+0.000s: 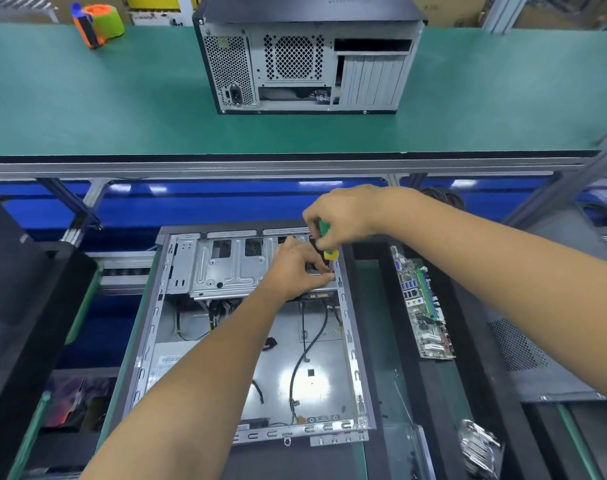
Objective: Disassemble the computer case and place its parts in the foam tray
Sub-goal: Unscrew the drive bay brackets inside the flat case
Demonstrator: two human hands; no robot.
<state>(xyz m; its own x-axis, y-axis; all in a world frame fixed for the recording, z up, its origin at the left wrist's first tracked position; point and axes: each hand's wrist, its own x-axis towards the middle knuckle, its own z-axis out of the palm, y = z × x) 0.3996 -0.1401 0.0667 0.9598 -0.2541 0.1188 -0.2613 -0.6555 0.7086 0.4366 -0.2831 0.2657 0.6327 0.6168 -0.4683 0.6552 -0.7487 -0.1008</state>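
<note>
The open computer case (246,341) lies flat on the counter (381,323) directly below the camera, its side panel off, loose black cables (309,348) trailing across its bare metal floor. At the far end of the case sits a silver drive cage (222,268). The right hand (343,216) is curled around the green and yellow handle of a screwdriver (327,240), which stands nearly upright over the far right corner of the case; its tip is hidden behind the left hand. The left hand (295,268) reaches in from below, its fingers (321,277) bent and pressed against the right end of the drive cage, close beside the case's right wall; whether they pinch something small there cannot be told. Just right of the case, a motherboard (423,306) rests in a slot of the black foam tray (475,358). A perforated dark side panel (524,351) lies further right. On the green shelf (122,109) above stands a second, closed computer case (305,53), and at its far left an orange and green tape dispenser (97,24).
</note>
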